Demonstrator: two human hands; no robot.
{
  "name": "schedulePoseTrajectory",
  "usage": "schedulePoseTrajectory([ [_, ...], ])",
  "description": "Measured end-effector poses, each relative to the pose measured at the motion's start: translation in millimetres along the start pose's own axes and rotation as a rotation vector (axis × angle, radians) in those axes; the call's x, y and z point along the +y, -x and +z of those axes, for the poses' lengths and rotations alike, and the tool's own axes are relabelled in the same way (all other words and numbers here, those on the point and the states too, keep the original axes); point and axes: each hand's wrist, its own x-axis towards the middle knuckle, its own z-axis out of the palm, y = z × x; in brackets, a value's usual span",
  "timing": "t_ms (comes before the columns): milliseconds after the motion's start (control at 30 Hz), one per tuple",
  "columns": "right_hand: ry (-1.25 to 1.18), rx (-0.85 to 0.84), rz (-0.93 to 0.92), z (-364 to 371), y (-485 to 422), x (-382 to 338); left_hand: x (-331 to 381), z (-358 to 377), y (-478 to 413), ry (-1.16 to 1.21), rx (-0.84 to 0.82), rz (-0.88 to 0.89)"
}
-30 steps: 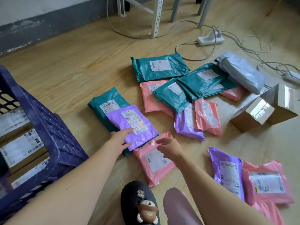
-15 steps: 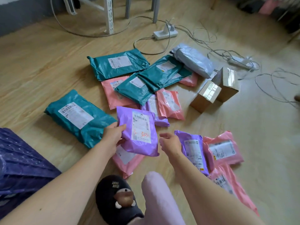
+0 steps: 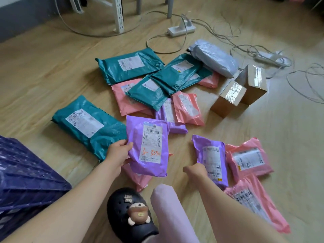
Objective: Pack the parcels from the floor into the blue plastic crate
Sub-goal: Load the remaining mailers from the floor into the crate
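Purple parcel is pinched at its left edge by the left hand. The right hand touches a second purple parcel; whether it grips is unclear.

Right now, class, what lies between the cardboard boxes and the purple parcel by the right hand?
Only bare wooden floor separates cardboard boxes from that purple parcel; head view.

The crate stands at left; the parcels lie right of it on the floor (two boxes among them, far right).
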Motion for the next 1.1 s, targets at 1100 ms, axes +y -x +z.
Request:
schedulePoseTrajectory([
  [1100, 0.193, 0.443, -0.750, -40.3, 195.4, -151.6, 122.8, -149.4, 156.1, 0.105, 0.326, 0.372],
])
